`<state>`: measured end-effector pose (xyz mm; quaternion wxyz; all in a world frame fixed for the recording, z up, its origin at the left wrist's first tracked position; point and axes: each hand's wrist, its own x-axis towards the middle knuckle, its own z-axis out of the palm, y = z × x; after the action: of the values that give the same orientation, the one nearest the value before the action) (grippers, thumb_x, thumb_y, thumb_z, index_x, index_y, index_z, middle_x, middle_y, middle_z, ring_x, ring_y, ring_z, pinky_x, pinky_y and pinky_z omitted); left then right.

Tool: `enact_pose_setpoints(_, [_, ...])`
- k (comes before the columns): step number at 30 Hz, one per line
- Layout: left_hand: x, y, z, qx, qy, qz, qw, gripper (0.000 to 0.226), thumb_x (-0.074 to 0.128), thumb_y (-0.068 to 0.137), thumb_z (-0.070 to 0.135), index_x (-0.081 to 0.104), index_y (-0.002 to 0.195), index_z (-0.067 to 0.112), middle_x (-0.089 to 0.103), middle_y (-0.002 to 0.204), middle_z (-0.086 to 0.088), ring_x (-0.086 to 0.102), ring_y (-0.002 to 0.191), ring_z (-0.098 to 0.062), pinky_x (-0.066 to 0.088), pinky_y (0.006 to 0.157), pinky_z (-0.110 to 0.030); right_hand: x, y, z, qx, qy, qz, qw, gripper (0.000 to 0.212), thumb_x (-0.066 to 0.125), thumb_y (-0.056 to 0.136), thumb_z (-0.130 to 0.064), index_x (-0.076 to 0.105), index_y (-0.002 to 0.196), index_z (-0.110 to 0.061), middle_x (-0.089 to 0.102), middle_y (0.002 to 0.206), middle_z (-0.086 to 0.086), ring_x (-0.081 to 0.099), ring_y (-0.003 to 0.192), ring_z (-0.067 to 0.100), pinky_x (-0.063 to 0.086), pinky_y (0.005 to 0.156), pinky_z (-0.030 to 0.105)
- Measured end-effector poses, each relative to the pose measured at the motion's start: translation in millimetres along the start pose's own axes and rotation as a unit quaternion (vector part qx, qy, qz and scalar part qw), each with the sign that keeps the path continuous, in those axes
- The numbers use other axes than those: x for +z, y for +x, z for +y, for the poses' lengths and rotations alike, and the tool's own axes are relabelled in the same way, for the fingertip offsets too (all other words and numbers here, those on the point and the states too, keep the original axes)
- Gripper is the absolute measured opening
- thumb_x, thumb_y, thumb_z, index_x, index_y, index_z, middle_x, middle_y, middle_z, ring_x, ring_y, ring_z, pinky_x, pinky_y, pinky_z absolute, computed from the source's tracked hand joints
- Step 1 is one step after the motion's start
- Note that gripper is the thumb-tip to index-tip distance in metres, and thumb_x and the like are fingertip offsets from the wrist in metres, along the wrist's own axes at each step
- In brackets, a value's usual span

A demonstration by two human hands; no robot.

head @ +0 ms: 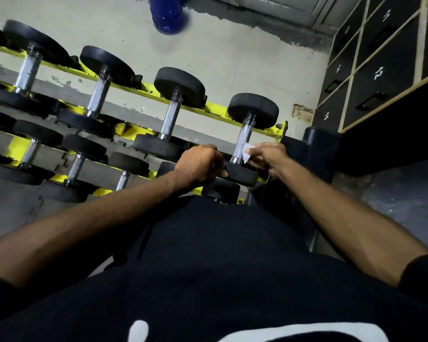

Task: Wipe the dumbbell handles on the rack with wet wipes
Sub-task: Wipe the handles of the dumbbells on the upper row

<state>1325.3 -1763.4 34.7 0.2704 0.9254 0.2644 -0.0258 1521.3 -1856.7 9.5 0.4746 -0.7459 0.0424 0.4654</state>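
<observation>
A yellow rack holds black dumbbells with steel handles on two tiers. At the right end of the upper tier, the last dumbbell's handle runs from a far black head to a near head. My right hand pinches a white wet wipe against the lower right side of that handle. My left hand curls over the left edge of this dumbbell's near head. Other dumbbells stand to the left.
Black numbered lockers fill the right side, with a dark ledge beneath them. A blue bottle-like object sits by the pale wall behind the rack. My dark clothing covers the lower view. A lower tier of smaller dumbbells sits nearer me.
</observation>
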Motion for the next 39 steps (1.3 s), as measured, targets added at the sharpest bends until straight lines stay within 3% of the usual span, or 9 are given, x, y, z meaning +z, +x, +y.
enact_pose_setpoints(6, [0.0, 0.8, 1.2, -0.005, -0.002, -0.005, 1.000, 0.028, 0.078, 0.081, 0.048, 0.074, 0.091, 0.022, 0.059, 0.090, 0.006, 0.057, 0.079, -0.015, 0.040, 0.063, -0.028, 23.0, 13.5, -12.5, -0.024, 0.125, 0.093, 0.987, 0.018, 0.067, 0.084, 0.011, 0.065, 0.091, -0.005, 0.072, 0.092, 0.013, 0.070, 0.067, 0.019, 0.060, 0.054, 0.028])
enact_pose_setpoints(11, [-0.7, -1.4, 0.7, -0.002, -0.006, 0.005, 1.000, 0.018, 0.079, 0.081, 0.044, 0.077, 0.090, 0.029, 0.060, 0.089, 0.007, 0.060, 0.081, -0.016, 0.048, 0.063, -0.031, 12.0, 1.4, 36.7, -0.161, -0.186, 0.075, 0.966, 0.018, 0.083, 0.071, -0.008, 0.069, 0.070, -0.020, 0.074, 0.084, 0.002, 0.067, 0.067, 0.012, 0.056, 0.061, 0.025])
enact_pose_setpoints(14, [-0.4, -1.2, 1.7, -0.001, 0.000, 0.013, 1.000, 0.019, 0.080, 0.080, 0.044, 0.077, 0.091, 0.028, 0.061, 0.090, 0.005, 0.060, 0.080, -0.018, 0.045, 0.061, -0.031, 12.9, 3.7, 32.6, -0.377, -0.341, 0.017, 0.861, 0.012, 0.084, 0.072, -0.016, 0.079, 0.083, -0.018, 0.074, 0.082, -0.003, 0.066, 0.073, 0.010, 0.054, 0.068, 0.023])
enact_pose_setpoints(17, [0.6, -1.4, 3.5, -0.006, 0.000, 0.012, 1.000, 0.024, 0.079, 0.081, 0.045, 0.075, 0.091, 0.024, 0.059, 0.088, 0.007, 0.060, 0.078, -0.016, 0.041, 0.061, -0.029, 21.7, 12.3, 7.8, -0.478, -0.479, 0.004, 0.736, 0.019, 0.074, 0.083, -0.017, 0.078, 0.101, -0.019, 0.073, 0.099, 0.000, 0.066, 0.085, 0.019, 0.055, 0.074, 0.031])
enact_pose_setpoints(21, [2.1, -2.4, 3.6, -0.026, -0.006, 0.007, 1.000, 0.026, 0.078, 0.082, 0.045, 0.074, 0.096, 0.023, 0.057, 0.090, 0.008, 0.056, 0.079, -0.015, 0.037, 0.064, -0.028, 43.1, 9.5, -23.2, -0.419, -0.697, 0.061, 0.578, 0.030, 0.055, 0.087, -0.003, 0.070, 0.109, -0.018, 0.067, 0.109, 0.004, 0.066, 0.095, 0.034, 0.047, 0.068, 0.034])
enact_pose_setpoints(25, [3.9, -3.9, 2.2, -0.029, -0.009, 0.011, 0.999, 0.024, 0.078, 0.082, 0.045, 0.075, 0.095, 0.026, 0.062, 0.097, 0.005, 0.062, 0.086, -0.020, 0.043, 0.065, -0.028, 70.4, -7.4, -39.8, -0.319, -0.808, -0.005, 0.495, 0.028, 0.055, 0.090, -0.007, 0.066, 0.115, -0.011, 0.068, 0.114, 0.010, 0.064, 0.106, 0.032, 0.050, 0.076, 0.038])
enact_pose_setpoints(29, [3.2, -3.2, 3.8, -0.030, -0.008, 0.007, 1.000, 0.023, 0.079, 0.081, 0.045, 0.076, 0.094, 0.027, 0.064, 0.099, 0.005, 0.063, 0.088, -0.021, 0.050, 0.069, -0.032, 73.1, -9.4, -45.2, -0.274, -0.811, -0.125, 0.502, 0.022, 0.068, 0.085, -0.017, 0.072, 0.106, -0.020, 0.070, 0.096, 0.003, 0.064, 0.083, 0.023, 0.052, 0.070, 0.032])
enact_pose_setpoints(34, [2.4, -4.1, 2.2, -0.025, -0.015, 0.014, 0.999, 0.024, 0.078, 0.081, 0.046, 0.075, 0.093, 0.026, 0.063, 0.097, 0.005, 0.062, 0.085, -0.019, 0.048, 0.066, -0.031, 41.8, 3.5, -36.3, -0.410, -0.670, -0.026, 0.618, 0.017, 0.073, 0.084, -0.024, 0.078, 0.099, -0.028, 0.069, 0.098, 0.004, 0.061, 0.090, 0.025, 0.045, 0.066, 0.027])
enact_pose_setpoints(39, [1.9, -1.3, 1.4, -0.017, -0.008, 0.017, 1.000, 0.025, 0.079, 0.081, 0.048, 0.076, 0.092, 0.026, 0.063, 0.094, 0.006, 0.061, 0.082, -0.018, 0.041, 0.062, -0.029, 21.4, 12.8, -15.8, -0.434, -0.627, -0.119, 0.636, 0.017, 0.078, 0.082, -0.022, 0.077, 0.099, -0.021, 0.071, 0.095, 0.002, 0.064, 0.085, 0.022, 0.049, 0.067, 0.029])
